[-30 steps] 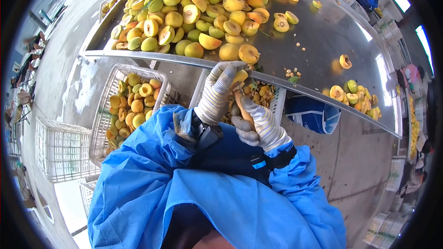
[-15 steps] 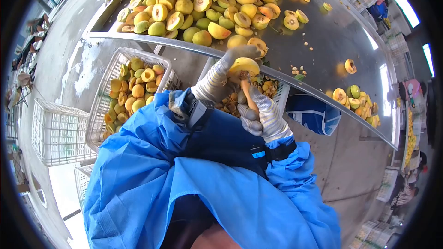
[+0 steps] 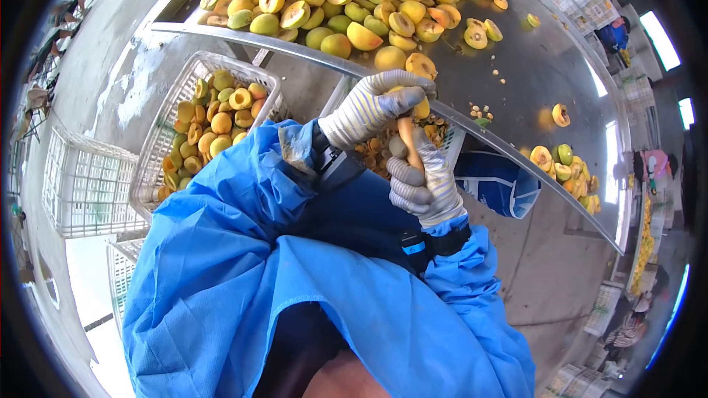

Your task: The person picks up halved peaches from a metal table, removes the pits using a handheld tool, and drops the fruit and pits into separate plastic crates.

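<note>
My left hand (image 3: pixel 375 107), in a striped work glove, is wrapped over a yellow peach half (image 3: pixel 421 109) at the table's near edge. Most of that half is hidden by the fingers. Held in my right hand (image 3: pixel 424 183), also gloved, is a tool with a wooden handle (image 3: pixel 408 140). Its upper end meets the fruit, and its working tip is out of sight. Just beyond my left fingers, another cut peach half (image 3: pixel 421 66) rests on the metal table (image 3: pixel 516 96). Below my hands, a basket holds peach scraps (image 3: pixel 374 156).
A large heap of halved peaches (image 3: pixel 324 11) covers the table's far left. A smaller pile (image 3: pixel 568 169) lies at the right, with loose pits (image 3: pixel 481 112) between. A white crate of peach halves (image 3: pixel 210 121) stands at left, beside another white crate (image 3: pixel 92 184). A blue bag (image 3: pixel 498 180) hangs below the table.
My left hand has rolled over the peach half, now covering most of it, where its cut face showed before. The tool stays against the fruit. The view has shifted slightly.
</note>
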Demonstrator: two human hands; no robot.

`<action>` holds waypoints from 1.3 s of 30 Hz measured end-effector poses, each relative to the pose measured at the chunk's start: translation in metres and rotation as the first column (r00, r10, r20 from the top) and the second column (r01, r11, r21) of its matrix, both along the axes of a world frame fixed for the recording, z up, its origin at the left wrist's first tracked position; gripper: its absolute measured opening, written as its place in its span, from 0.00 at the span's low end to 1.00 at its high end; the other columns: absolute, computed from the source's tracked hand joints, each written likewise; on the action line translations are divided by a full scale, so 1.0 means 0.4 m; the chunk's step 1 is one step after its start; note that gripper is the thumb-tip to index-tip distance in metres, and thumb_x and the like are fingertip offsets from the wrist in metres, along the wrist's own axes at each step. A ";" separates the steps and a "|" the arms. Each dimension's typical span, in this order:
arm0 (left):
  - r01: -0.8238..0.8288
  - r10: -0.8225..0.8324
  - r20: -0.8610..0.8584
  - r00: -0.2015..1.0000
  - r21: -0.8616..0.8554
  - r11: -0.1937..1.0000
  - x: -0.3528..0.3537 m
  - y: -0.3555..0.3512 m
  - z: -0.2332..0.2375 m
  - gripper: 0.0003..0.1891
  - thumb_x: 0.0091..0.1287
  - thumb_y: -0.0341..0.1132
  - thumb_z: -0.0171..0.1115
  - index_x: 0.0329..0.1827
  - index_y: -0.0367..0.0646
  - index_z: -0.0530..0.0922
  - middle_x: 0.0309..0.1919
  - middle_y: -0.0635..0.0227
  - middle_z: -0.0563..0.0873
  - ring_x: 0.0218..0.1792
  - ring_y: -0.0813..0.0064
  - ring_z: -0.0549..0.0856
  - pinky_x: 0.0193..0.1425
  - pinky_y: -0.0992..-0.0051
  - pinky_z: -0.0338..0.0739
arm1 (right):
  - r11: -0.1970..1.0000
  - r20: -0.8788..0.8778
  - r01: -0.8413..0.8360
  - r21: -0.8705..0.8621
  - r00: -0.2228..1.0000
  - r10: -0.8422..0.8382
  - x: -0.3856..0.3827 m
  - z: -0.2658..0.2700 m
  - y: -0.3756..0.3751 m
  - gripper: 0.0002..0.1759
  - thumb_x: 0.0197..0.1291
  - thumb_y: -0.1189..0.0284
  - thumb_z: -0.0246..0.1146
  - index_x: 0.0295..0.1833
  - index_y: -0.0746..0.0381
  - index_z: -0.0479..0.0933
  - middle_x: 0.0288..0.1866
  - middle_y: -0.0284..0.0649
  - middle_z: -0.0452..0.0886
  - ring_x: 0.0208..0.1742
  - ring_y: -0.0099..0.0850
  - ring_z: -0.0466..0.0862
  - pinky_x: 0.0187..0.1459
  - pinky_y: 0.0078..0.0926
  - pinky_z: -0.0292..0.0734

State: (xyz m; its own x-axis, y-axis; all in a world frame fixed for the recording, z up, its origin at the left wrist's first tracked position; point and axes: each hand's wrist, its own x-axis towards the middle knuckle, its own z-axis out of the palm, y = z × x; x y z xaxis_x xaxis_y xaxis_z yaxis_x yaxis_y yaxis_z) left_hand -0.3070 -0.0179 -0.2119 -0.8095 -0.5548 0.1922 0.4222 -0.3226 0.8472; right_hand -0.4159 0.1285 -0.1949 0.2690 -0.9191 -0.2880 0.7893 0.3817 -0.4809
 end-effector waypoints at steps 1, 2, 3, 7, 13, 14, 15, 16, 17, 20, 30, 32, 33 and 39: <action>-0.013 0.013 0.012 1.000 0.027 1.000 -0.006 0.008 -0.001 0.23 0.69 0.43 0.69 0.60 0.38 0.81 0.53 0.64 0.87 0.51 0.77 0.84 0.59 0.75 0.79 | 1.000 0.037 -0.004 -0.002 0.999 0.004 0.001 0.001 0.000 0.24 0.71 0.45 0.58 0.45 0.58 0.74 0.18 0.28 0.65 0.10 0.19 0.65 0.09 0.17 0.59; -0.027 0.026 0.024 0.999 0.050 0.998 -0.015 0.012 -0.001 0.23 0.69 0.44 0.69 0.60 0.38 0.81 0.52 0.65 0.87 0.51 0.77 0.84 0.59 0.75 0.78 | 0.998 -0.095 0.059 0.005 0.994 -0.058 0.010 0.005 0.002 0.25 0.70 0.44 0.58 0.45 0.57 0.74 0.18 0.28 0.66 0.10 0.19 0.65 0.09 0.17 0.59; -0.044 0.041 0.036 0.999 0.071 0.996 -0.017 0.013 0.001 0.23 0.69 0.44 0.69 0.60 0.38 0.81 0.52 0.65 0.87 0.51 0.78 0.84 0.60 0.75 0.78 | 0.991 -0.274 0.127 0.044 0.956 -0.110 0.025 0.014 0.003 0.25 0.70 0.44 0.58 0.45 0.57 0.73 0.18 0.27 0.65 0.09 0.18 0.64 0.09 0.16 0.58; -0.008 0.002 0.106 0.994 0.048 0.999 -0.008 0.006 -0.006 0.23 0.71 0.48 0.66 0.60 0.39 0.81 0.49 0.69 0.87 0.51 0.81 0.82 0.60 0.76 0.76 | 0.978 -0.515 0.198 0.063 0.846 -0.138 0.040 0.041 0.006 0.26 0.68 0.43 0.60 0.45 0.57 0.72 0.17 0.28 0.65 0.08 0.18 0.64 0.08 0.15 0.58; 0.022 -0.035 0.242 0.970 0.057 0.998 -0.007 0.005 0.001 0.24 0.72 0.53 0.63 0.58 0.42 0.82 0.43 0.73 0.85 0.44 0.82 0.81 0.52 0.78 0.76 | 0.974 -0.652 0.214 0.078 0.750 -0.113 0.046 0.025 0.011 0.26 0.67 0.43 0.62 0.44 0.58 0.72 0.16 0.28 0.63 0.08 0.19 0.64 0.08 0.16 0.56; 0.021 -0.041 0.254 0.966 0.080 0.997 -0.010 0.002 -0.005 0.24 0.72 0.53 0.63 0.58 0.42 0.82 0.43 0.73 0.85 0.44 0.82 0.81 0.52 0.78 0.77 | 0.966 -0.723 0.254 0.042 0.675 -0.146 0.052 0.012 0.006 0.26 0.68 0.43 0.61 0.43 0.58 0.72 0.16 0.27 0.62 0.08 0.19 0.63 0.08 0.17 0.56; 0.015 -0.037 0.234 0.972 0.095 0.995 -0.011 0.006 -0.011 0.25 0.72 0.54 0.63 0.59 0.42 0.82 0.43 0.73 0.85 0.44 0.82 0.81 0.51 0.78 0.77 | 0.975 -0.634 0.212 0.060 0.763 -0.126 0.046 0.008 0.008 0.27 0.68 0.42 0.60 0.44 0.58 0.73 0.17 0.28 0.63 0.09 0.19 0.63 0.09 0.17 0.57; 0.009 -0.032 0.213 0.976 0.109 0.994 -0.008 0.015 -0.004 0.25 0.72 0.54 0.63 0.59 0.42 0.81 0.43 0.72 0.85 0.44 0.82 0.81 0.51 0.78 0.78 | 0.983 -0.536 0.168 0.071 0.838 -0.105 0.033 0.008 0.011 0.28 0.67 0.41 0.59 0.44 0.58 0.73 0.17 0.28 0.64 0.10 0.19 0.64 0.10 0.18 0.58; 0.004 -0.027 0.192 0.981 0.121 0.993 -0.007 0.017 0.002 0.26 0.71 0.54 0.63 0.60 0.42 0.81 0.43 0.72 0.85 0.44 0.82 0.81 0.50 0.78 0.78 | 0.990 -0.431 0.122 0.074 0.899 -0.079 0.018 0.006 0.011 0.29 0.67 0.39 0.59 0.44 0.57 0.74 0.18 0.28 0.65 0.11 0.19 0.65 0.11 0.18 0.58; 0.057 -0.071 0.157 0.985 0.096 0.994 -0.008 0.008 -0.003 0.28 0.71 0.56 0.64 0.61 0.42 0.79 0.44 0.70 0.85 0.45 0.80 0.82 0.50 0.77 0.79 | 1.000 0.005 0.024 0.004 1.000 -0.024 -0.007 -0.026 0.009 0.24 0.73 0.46 0.54 0.46 0.58 0.74 0.18 0.27 0.65 0.09 0.17 0.61 0.09 0.17 0.58; 0.062 -0.037 -0.078 0.996 0.360 0.931 -0.003 -0.008 -0.019 0.38 0.70 0.66 0.57 0.66 0.38 0.73 0.55 0.59 0.84 0.59 0.66 0.83 0.64 0.63 0.77 | 0.981 -0.348 0.186 -0.054 0.917 -0.193 -0.039 0.059 0.071 0.27 0.69 0.44 0.60 0.46 0.60 0.77 0.16 0.26 0.64 0.08 0.16 0.60 0.09 0.15 0.54; 0.016 -0.001 -0.047 0.999 0.334 0.942 0.010 -0.025 -0.029 0.37 0.71 0.64 0.56 0.67 0.38 0.73 0.56 0.59 0.83 0.59 0.66 0.83 0.65 0.63 0.77 | 0.979 -0.811 0.174 -0.109 0.554 -0.189 -0.082 0.045 0.064 0.30 0.66 0.42 0.63 0.51 0.60 0.78 0.19 0.29 0.69 0.12 0.17 0.64 0.14 0.15 0.59; -0.004 0.015 -0.031 0.999 0.320 0.947 0.018 -0.031 -0.032 0.36 0.72 0.64 0.56 0.67 0.39 0.72 0.56 0.59 0.83 0.59 0.67 0.83 0.65 0.63 0.77 | 0.978 -0.945 0.111 -0.175 0.260 -0.198 -0.127 -0.021 0.049 0.30 0.66 0.43 0.63 0.53 0.61 0.78 0.20 0.29 0.71 0.15 0.18 0.65 0.17 0.16 0.61; -0.066 0.566 0.409 0.716 -0.767 0.639 0.209 -0.039 0.079 0.17 0.70 0.44 0.65 0.55 0.44 0.84 0.51 0.59 0.87 0.50 0.64 0.87 0.56 0.66 0.80 | 0.979 -0.957 0.015 -0.203 -0.213 -0.195 -0.172 -0.061 0.069 0.29 0.68 0.46 0.63 0.56 0.62 0.80 0.24 0.32 0.73 0.22 0.20 0.71 0.25 0.25 0.68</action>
